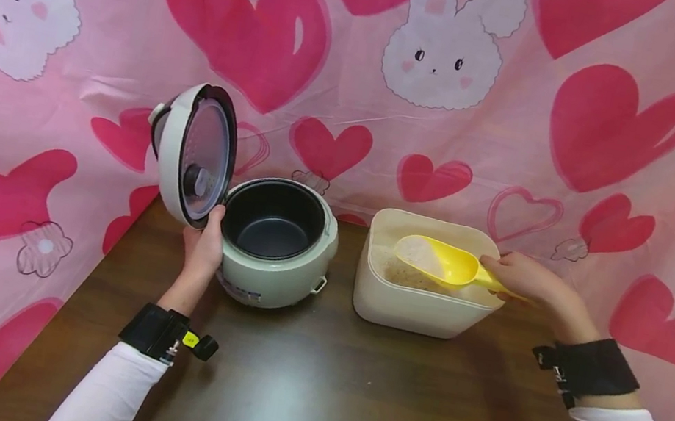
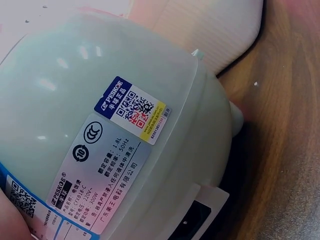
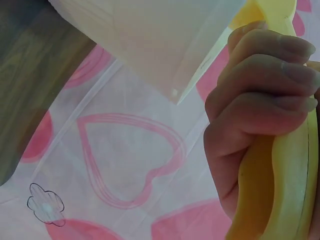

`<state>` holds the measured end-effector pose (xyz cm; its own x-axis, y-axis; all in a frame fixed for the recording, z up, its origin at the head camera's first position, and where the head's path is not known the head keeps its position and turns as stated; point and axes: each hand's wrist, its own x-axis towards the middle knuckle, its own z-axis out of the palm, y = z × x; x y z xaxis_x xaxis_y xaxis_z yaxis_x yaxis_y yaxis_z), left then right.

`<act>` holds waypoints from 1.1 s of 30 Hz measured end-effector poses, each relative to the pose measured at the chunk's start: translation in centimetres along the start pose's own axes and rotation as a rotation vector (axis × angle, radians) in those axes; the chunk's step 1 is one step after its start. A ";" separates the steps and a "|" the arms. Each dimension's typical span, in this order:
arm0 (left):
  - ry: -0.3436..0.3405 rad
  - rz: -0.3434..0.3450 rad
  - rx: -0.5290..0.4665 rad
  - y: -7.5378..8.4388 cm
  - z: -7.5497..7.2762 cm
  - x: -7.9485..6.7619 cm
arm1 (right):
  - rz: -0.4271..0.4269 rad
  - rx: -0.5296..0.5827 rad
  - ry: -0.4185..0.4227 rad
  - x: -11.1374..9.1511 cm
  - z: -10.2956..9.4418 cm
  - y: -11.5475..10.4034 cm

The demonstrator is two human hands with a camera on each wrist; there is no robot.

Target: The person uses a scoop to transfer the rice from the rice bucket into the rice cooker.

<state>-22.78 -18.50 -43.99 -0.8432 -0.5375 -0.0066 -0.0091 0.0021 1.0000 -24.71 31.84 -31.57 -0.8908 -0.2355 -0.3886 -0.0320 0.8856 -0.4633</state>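
The rice cooker (image 1: 273,276) is pale green, with its lid (image 1: 173,153) raised on the left and a dark inner pot (image 1: 272,233). My left hand (image 1: 206,244) grips the lid's lower edge, thumb on the inner side; its other fingers are mostly hidden. In the left wrist view the cooker's labelled side (image 2: 150,55) fills the frame. My right hand (image 1: 517,274) holds a yellow scoop (image 1: 459,264) by its handle, fingers curled round it in the right wrist view. Rice (image 1: 420,253) fills the scoop's front, which is over a cream bin (image 1: 421,314) with more grain inside.
Cooker and bin stand side by side at the back of a dark wooden table (image 1: 315,385), a narrow gap between them. A pink cloth (image 1: 349,63) with hearts and rabbits hangs close behind both and along the sides.
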 end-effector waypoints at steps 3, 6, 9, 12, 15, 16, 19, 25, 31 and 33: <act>0.004 -0.006 0.008 0.1 0.0 0.0 | -0.010 0.010 -0.010 -0.1 -0.2 0.1; 0.005 0.006 0.015 0.0 0.1 0.1 | -0.015 0.012 -0.014 -0.2 -0.3 0.2; 0.008 0.031 0.008 0.0 0.2 0.3 | -0.025 0.018 -0.004 -0.3 -0.5 0.0; 0.014 0.042 -0.009 -0.1 0.2 0.4 | -0.041 0.015 0.013 -0.3 -0.6 -0.6; 0.018 0.045 -0.015 -0.2 0.2 0.4 | -0.057 0.019 0.013 -0.3 -0.7 -1.3; 0.019 0.045 -0.014 -0.2 0.2 0.3 | -0.063 0.021 0.010 -0.3 -0.7 -1.5; 0.021 0.041 -0.002 -0.2 0.1 0.2 | -0.073 0.029 0.002 -0.2 -0.7 -2.1; 0.012 0.031 0.008 -0.1 0.0 0.1 | -0.070 0.059 0.003 0.4 -1.1 -3.5; 0.020 0.032 -0.003 -0.1 0.0 0.2 | -0.104 0.112 -0.023 1.3 -1.4 -7.0; 0.023 0.036 -0.005 -0.1 0.0 0.2 | -0.145 0.124 -0.040 1.9 -1.4 -8.5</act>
<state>-22.95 -18.62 -44.11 -0.8303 -0.5565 0.0293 0.0235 0.0176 0.9996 -26.71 24.44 -27.28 -0.8622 -0.3751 -0.3404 -0.1007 0.7855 -0.6106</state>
